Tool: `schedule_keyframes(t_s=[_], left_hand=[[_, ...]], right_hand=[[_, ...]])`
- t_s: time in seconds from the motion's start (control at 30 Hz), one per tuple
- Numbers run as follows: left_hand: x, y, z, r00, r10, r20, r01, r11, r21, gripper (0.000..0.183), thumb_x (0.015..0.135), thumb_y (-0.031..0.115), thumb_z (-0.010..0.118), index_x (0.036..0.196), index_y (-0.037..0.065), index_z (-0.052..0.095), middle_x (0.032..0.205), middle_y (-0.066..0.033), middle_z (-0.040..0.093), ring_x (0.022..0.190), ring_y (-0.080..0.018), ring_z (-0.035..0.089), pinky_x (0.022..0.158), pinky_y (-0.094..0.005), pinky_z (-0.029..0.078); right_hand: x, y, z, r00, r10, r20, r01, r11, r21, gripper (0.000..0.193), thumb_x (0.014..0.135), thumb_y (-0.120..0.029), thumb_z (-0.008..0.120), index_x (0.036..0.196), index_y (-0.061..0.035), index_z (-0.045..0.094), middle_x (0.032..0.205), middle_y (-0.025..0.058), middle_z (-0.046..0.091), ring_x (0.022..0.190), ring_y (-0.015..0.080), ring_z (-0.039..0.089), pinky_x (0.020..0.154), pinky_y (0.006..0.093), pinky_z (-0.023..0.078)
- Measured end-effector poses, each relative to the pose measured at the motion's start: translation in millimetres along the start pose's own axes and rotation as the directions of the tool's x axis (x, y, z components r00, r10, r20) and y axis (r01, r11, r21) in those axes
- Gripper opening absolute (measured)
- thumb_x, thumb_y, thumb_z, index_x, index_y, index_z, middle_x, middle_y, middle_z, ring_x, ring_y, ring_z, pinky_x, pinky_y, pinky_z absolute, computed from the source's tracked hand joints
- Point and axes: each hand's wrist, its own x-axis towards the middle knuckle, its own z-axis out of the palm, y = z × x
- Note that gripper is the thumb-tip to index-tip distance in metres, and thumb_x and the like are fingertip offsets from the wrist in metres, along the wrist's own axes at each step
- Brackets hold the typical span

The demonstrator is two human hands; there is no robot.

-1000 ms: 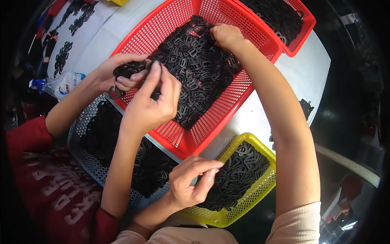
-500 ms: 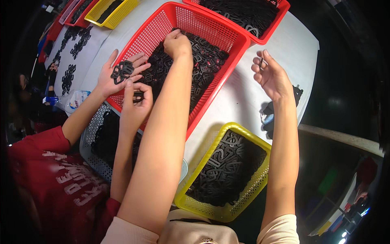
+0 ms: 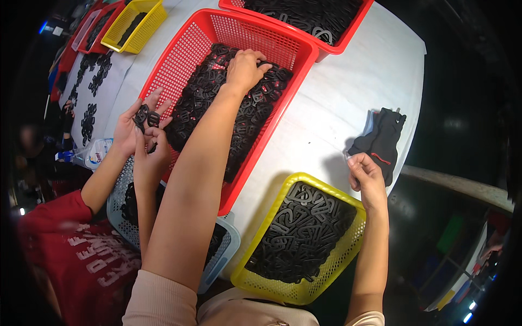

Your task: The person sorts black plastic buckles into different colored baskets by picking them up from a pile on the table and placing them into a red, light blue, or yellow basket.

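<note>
My left hand (image 3: 246, 70) reaches into a large red perforated basket (image 3: 296, 89). Its thumb and forefinger are apart over a heap of small black plastic buckles (image 3: 204, 100), some with pink-red marks; the other fingertips are partly hidden. On the right, above the white table, my right hand (image 3: 367, 176) is closed in a pinch. A tiny pale bit shows at its fingertips, too small to name. It is just in front of a black cloth item (image 3: 383, 136) with a red strip. Below, between my forearms, a yellow basket (image 3: 288, 198) holds larger flat black loops (image 3: 302, 228).
At left, a co-worker in a red shirt (image 3: 81, 244) holds several buckles over the red basket's edge. A grey-blue basket (image 3: 231, 244) lies under my left forearm. Another red basket (image 3: 340, 49) stands at the back, a small yellow one (image 3: 147, 27) far left. The white table (image 3: 331, 108) ends at right.
My left hand has moved right within the red basket, its fingers spreading. My right hand has come down toward the yellow basket, uncovering the black cloth item. The co-worker's hands have drawn closer together.
</note>
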Motion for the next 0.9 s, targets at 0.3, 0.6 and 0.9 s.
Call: schedule_keyframes(t_s=[0.3,0.6,0.9], left_hand=[[-3,-11,-14,0.942,-0.336,-0.021,0.277,0.808,-0.520,0.019,0.085,0.011,0.056,0.099,0.006,0.066,0.088,-0.0088,0.065,0.084,-0.0189,0.064,0.070,-0.0268,0.050],[-8,-1,-3,0.960,-0.174,0.220,0.243,0.909,-0.340,0.040,0.073,0.026,0.068,0.103,0.000,0.062,0.089,-0.0116,0.061,0.085,-0.0223,0.059,0.075,-0.0331,0.047],[-19,-7,7,0.998,-0.051,-0.039,0.037,0.953,-0.299,0.021,0.080,0.017,0.063,0.095,0.003,0.068,0.088,-0.0107,0.063,0.079,-0.0257,0.062,0.074,-0.0331,0.047]], right_hand=[[-11,3,7,0.999,-0.039,-0.006,0.039,0.999,0.004,0.013,0.085,-0.018,0.063,0.082,-0.0076,0.056,0.064,-0.0060,0.046,0.050,0.0029,0.038,0.045,0.0184,0.026],[-14,7,12,1.000,-0.024,-0.010,0.024,0.999,-0.032,0.013,0.086,-0.018,0.062,0.083,-0.0078,0.055,0.060,-0.0058,0.044,0.048,0.0033,0.037,0.044,0.0186,0.025],[-13,3,21,1.000,-0.024,-0.014,0.023,0.997,-0.074,0.013,0.086,-0.019,0.061,0.082,-0.0082,0.055,0.060,-0.0061,0.043,0.048,0.0036,0.036,0.044,0.0185,0.025]])
